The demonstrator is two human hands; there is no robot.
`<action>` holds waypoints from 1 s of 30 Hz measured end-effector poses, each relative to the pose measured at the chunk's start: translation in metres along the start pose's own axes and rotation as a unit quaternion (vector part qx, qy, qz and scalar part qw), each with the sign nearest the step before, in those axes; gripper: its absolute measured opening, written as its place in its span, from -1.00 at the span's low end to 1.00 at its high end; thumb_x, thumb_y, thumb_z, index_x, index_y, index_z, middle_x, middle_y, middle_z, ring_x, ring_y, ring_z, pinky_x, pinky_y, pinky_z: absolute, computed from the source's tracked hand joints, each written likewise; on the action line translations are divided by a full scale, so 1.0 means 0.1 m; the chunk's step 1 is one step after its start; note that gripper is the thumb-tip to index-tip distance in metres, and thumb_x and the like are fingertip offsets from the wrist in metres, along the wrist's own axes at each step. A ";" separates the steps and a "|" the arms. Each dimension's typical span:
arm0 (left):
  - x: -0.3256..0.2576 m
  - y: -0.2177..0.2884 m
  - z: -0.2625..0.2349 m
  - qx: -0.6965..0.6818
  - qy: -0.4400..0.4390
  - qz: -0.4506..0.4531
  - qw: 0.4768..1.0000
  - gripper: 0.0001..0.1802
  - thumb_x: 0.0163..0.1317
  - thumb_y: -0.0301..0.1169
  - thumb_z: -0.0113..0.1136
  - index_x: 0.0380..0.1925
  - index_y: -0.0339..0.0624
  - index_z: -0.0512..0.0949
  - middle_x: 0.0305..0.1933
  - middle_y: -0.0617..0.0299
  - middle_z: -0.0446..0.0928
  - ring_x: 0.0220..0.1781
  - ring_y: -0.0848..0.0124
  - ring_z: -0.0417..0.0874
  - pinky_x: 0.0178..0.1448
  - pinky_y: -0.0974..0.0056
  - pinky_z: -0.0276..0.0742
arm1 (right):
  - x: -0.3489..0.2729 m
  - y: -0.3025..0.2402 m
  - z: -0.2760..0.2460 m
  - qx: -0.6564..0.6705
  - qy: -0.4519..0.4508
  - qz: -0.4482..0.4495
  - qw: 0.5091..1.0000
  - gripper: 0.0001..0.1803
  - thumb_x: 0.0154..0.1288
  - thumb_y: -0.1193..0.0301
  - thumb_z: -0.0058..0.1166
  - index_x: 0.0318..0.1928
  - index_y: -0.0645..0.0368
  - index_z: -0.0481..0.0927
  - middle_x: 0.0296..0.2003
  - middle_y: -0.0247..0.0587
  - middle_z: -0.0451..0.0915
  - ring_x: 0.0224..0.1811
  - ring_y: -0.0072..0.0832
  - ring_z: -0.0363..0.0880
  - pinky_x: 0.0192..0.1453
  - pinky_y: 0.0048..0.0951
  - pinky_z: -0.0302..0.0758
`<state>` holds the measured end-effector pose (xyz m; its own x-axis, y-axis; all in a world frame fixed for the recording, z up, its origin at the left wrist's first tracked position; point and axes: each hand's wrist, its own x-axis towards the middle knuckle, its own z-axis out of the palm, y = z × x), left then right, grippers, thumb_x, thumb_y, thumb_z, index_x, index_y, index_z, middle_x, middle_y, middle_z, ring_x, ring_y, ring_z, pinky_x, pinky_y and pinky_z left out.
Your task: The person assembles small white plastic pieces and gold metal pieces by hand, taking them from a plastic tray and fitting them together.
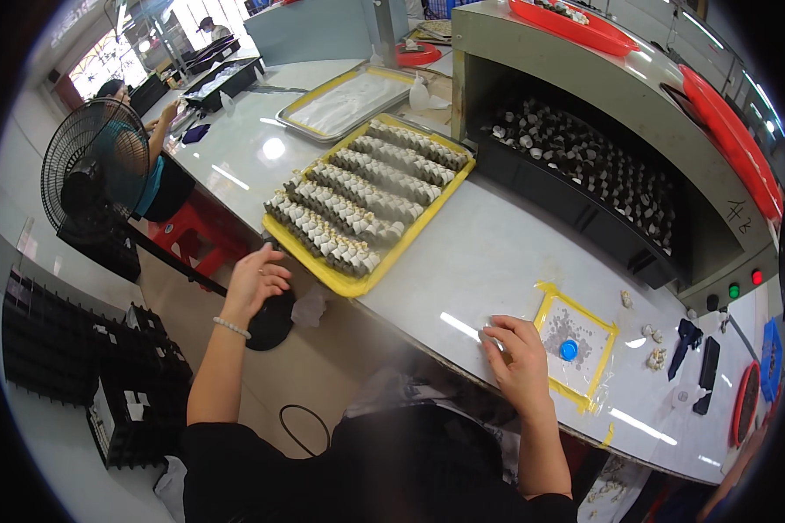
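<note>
My left hand (257, 281) is in the air beside the near left corner of a yellow-edged tray (355, 286), its fingers loosely bent and apart, with nothing visible in them. Across that tray lie several rows of small white pieces (344, 193) with yellowish tips, set on dark strips. My right hand (516, 356) hovers at the table's front edge, thumb and index finger apart, and I see nothing held. Just right of it, a white sheet (584, 373) framed with yellow tape is stuck to the table, with a blue cap (569, 350) and grey spots on it.
An oven-like box (497, 52) stands at the back right, a black tray (576, 209) of small white pieces inside. Behind the yellow-edged tray lies another tray (344, 103). Small pieces (656, 357) and a black bar (708, 375) lie right. A fan (96, 166) and a co-worker (153, 157) are left.
</note>
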<state>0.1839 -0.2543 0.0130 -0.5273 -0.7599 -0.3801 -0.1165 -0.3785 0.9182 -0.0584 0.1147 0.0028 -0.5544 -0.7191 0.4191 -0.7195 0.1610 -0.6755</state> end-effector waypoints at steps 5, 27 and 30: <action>0.01 -0.26 0.36 -0.109 -0.111 -0.035 0.987 -0.60 0.43 -0.11 -0.07 -0.13 -0.28 0.44 -0.42 0.02 0.62 -0.50 0.27 0.67 -0.46 0.34 0.55 | -0.01 0.00 0.01 -0.001 0.003 -0.018 1.000 -0.80 0.05 0.56 0.19 -0.25 0.22 0.64 -0.12 -0.12 0.59 -0.07 -0.17 0.53 0.00 -0.27 0.49; -0.39 -0.57 -0.80 -0.265 0.187 0.259 0.910 -0.61 0.46 -0.17 -0.10 -0.03 -0.31 0.41 -0.05 0.08 0.56 -0.12 0.30 0.63 0.00 0.18 0.58 | -0.03 -0.01 0.02 0.005 0.000 -0.001 1.000 -0.84 0.07 0.54 0.20 -0.27 0.26 0.64 -0.13 -0.08 0.58 -0.04 -0.17 0.51 0.04 -0.27 0.45; -0.30 -0.46 -1.17 -0.248 0.259 0.271 0.893 -0.65 0.47 -0.19 -0.12 -0.10 -0.30 0.40 -0.10 0.07 0.55 -0.15 0.27 0.64 -0.02 0.14 0.58 | -0.03 -0.01 0.01 0.002 -0.017 0.009 1.000 -0.81 0.05 0.58 0.20 -0.25 0.25 0.63 -0.10 -0.10 0.56 0.00 -0.19 0.51 0.09 -0.31 0.43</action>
<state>0.3038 -0.2758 -0.0311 0.0821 -0.9965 -0.0136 0.4917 0.0286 0.8703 -0.0560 0.1159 0.0014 -0.5522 -0.7387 0.3866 -0.7085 0.1713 -0.6846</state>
